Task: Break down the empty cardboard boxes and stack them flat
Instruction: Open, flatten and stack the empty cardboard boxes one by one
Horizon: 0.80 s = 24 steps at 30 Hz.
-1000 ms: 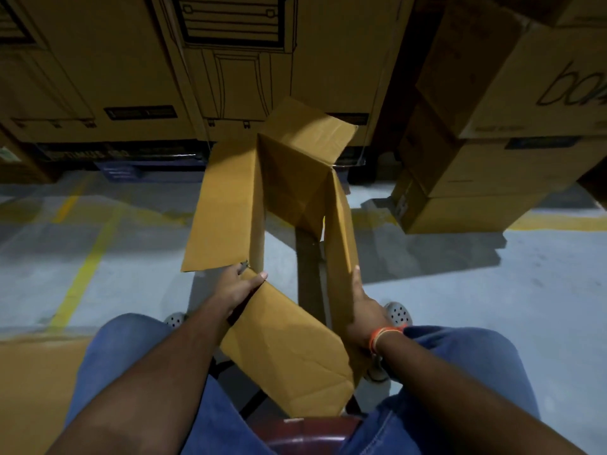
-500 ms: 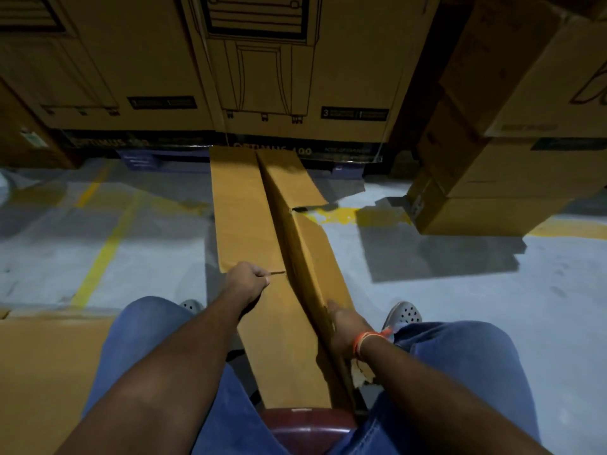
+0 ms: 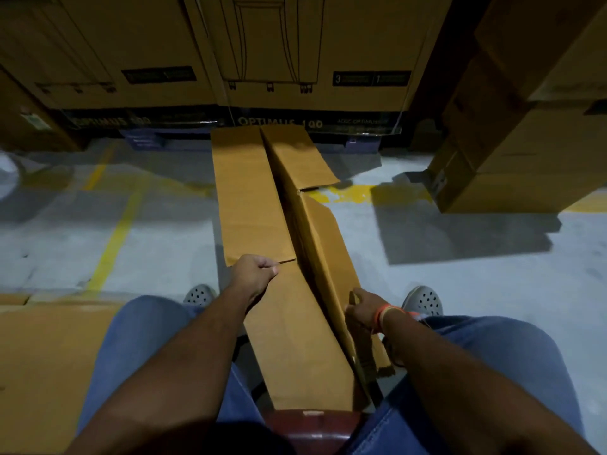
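Seated person, head view looking down between the knees. Opened-out cardboard box (image 3: 262,224) lies lengthwise on the grey concrete floor (image 3: 460,307), running from the dark red seat edge (image 3: 315,421) out toward the stacked cartons ahead. It is nearly flat — left panels down, right-hand panel raised along the centre crease, its far flap splayed out to the right.

Left hand (image 3: 254,274): fingers curled into a fist at the slit between two left panels, gripping the panel edge there.
Right hand (image 3: 363,307): fingers curled round the outer edge of the raised right panel; orange band (image 3: 384,318) on the wrist.

Readable print: "OPTIMUS 100" on the black strip of the large carton (image 3: 279,121) straight ahead, repeated fainter on the carton to its left (image 3: 111,121). Small black label shows "3" and "1" (image 3: 371,78); other text too blurred.

Yellow floor line (image 3: 115,238) to the left. More flat cardboard (image 3: 42,362) lies on the floor at lower left. Stack of brown cartons (image 3: 525,142) at right.
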Available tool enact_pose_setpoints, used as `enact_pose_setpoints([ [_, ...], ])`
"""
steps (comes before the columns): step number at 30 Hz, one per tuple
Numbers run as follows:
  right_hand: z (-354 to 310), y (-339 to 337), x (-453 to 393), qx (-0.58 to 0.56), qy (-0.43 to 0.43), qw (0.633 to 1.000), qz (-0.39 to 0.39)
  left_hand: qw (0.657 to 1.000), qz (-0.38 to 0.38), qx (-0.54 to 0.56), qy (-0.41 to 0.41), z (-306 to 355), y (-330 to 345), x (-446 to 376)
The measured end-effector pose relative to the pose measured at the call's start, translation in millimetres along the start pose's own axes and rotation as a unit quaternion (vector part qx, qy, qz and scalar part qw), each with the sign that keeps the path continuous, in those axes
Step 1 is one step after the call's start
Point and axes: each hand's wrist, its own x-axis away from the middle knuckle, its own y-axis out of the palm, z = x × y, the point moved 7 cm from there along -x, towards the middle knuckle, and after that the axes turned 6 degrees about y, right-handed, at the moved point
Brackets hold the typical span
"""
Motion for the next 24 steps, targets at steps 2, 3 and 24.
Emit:
enact_pose_setpoints([
  [2, 5.0, -0.6, -7.6, -0.051, 0.026, 0.998, -0.019, 1.0, 0.0, 0.001, -0.005, -5.5, -1.4, -3.2],
  [3, 10.3, -2.1, -12.3, -0.09, 0.042, 0.995, -0.03, 1.0, 0.002, 0.005, -0.008, -7.9, -3.0, -4.3],
  [24, 4.8, -79.1, 28.2, -0.214, -0.055, 0.957, 0.188, 0.988, -0.15, -0.023, -0.035, 14.7, -5.5, -14.7],
])
